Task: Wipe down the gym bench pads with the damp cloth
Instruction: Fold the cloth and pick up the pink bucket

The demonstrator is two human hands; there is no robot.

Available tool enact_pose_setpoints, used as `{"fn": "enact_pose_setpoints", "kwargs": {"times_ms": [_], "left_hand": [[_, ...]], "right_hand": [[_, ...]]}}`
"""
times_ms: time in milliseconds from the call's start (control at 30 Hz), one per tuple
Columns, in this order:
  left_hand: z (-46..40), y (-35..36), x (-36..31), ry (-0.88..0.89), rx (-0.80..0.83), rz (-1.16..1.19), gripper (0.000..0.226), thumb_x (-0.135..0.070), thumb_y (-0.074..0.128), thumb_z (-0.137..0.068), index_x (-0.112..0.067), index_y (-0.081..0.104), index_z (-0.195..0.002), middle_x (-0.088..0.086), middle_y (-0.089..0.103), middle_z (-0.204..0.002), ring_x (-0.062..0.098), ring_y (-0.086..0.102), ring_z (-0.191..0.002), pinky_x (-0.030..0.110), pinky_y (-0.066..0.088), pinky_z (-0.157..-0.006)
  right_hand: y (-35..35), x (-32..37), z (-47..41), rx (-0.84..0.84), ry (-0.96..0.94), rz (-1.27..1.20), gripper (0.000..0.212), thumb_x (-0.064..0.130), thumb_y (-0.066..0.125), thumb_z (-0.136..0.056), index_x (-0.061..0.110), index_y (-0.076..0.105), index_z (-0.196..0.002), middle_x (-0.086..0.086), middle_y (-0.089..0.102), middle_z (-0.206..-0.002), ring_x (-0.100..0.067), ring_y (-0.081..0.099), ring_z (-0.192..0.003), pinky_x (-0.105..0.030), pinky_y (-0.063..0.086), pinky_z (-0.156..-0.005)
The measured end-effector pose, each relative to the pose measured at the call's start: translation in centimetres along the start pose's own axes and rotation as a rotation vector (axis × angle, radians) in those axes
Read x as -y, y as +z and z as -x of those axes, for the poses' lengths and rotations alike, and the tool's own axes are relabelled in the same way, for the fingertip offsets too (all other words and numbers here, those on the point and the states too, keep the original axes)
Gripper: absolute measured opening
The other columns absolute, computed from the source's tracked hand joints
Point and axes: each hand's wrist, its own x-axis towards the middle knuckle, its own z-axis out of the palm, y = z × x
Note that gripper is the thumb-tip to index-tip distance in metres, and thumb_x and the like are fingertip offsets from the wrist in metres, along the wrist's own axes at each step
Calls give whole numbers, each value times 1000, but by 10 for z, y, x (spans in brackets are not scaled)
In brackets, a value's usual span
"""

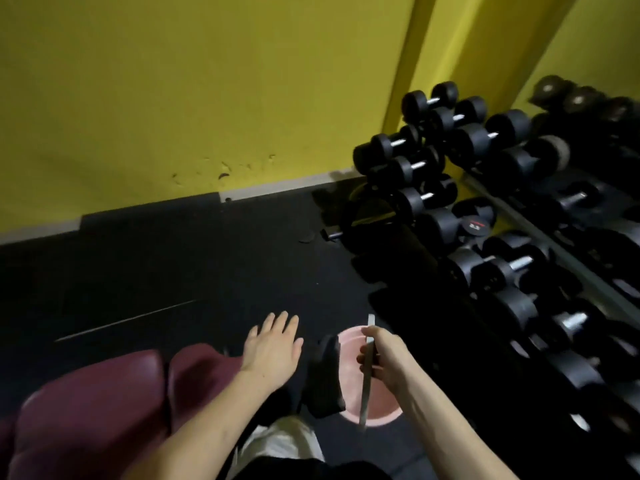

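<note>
Two maroon bench pads sit at the lower left, a large one (pixel 86 417) and a smaller one (pixel 201 372), with a gap between them. My left hand (pixel 273 344) reaches out past the end of the smaller pad, fingers straight and spread, holding nothing. A pink bucket (pixel 377 407) stands on the floor to its right. My right hand (pixel 381 358) grips the bucket's flat grey handle (pixel 365 393). A dark shape (pixel 327 375) lies against the bucket's left rim; whether it is the cloth or my shoe is unclear.
A rack of black dumbbells (pixel 485 237) fills the right side, close to the bucket. Black rubber flooring (pixel 156 271) runs to a yellow wall (pixel 207 98). A weight plate and short bar (pixel 363 220) lie by the rack's foot. My white trouser leg (pixel 284 448) shows at the bottom.
</note>
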Motion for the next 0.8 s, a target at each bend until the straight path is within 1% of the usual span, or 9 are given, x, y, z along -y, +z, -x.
{"fn": "enact_pose_setpoints", "kwargs": {"times_ms": [133,300,400,467,600,667,733,800], "left_hand": [[-89,-22,1,-99,-31,47,60,-48,24,-108,-25,20,-163,-1,22,-170,24,18,-157,45,28,-122],[-235,-49,22,-154,-41,82,60,-48,26,-108,-24,21,-163,0,23,-169,24,19,-157,45,28,-122],[-325,-66,47,-200,-4,102,60,-49,26,-108,-25,22,-163,0,23,-169,24,19,-157,45,28,-122],[-375,-81,61,-230,-8,91,60,-49,27,-108,-25,22,-162,0,24,-169,24,20,-156,44,29,-121],[-472,-127,91,-281,28,82,60,-49,27,-107,-25,22,-162,1,23,-169,25,20,-156,44,30,-120],[-519,-145,108,-312,10,74,60,-49,28,-107,-25,23,-162,1,24,-169,25,21,-156,44,30,-120],[-567,-162,128,-353,-5,82,60,-49,29,-107,-25,25,-162,1,26,-169,24,22,-156,44,30,-120],[-611,-174,149,-415,-13,94,60,-48,29,-106,-25,25,-161,1,26,-168,24,23,-155,43,30,-119]], "right_hand": [[8,92,-87,29,-44,53,28,25,66,-93,1,64,-106,-16,64,-87,-30,66,-77,-45,58,-79],[45,197,-207,93,-54,91,29,23,64,-94,-3,66,-107,-16,61,-83,-30,63,-73,-42,54,-72],[82,259,-278,100,-48,105,32,27,65,-92,2,68,-111,-15,63,-86,-31,64,-76,-41,57,-70],[107,301,-315,119,-38,116,30,29,64,-92,5,69,-110,-15,65,-91,-30,66,-77,-40,58,-68],[159,385,-385,181,-19,136,30,29,60,-94,6,69,-112,-14,65,-92,-29,64,-78,-39,56,-68],[188,427,-421,210,-13,142,30,29,59,-95,5,69,-110,-14,65,-90,-29,64,-76,-40,55,-70],[222,467,-461,231,1,163,31,30,61,-93,5,71,-108,-14,68,-87,-30,67,-74,-41,58,-71],[256,500,-498,261,2,198,31,32,62,-90,7,72,-106,-15,70,-89,-31,69,-74,-43,60,-73]]}}
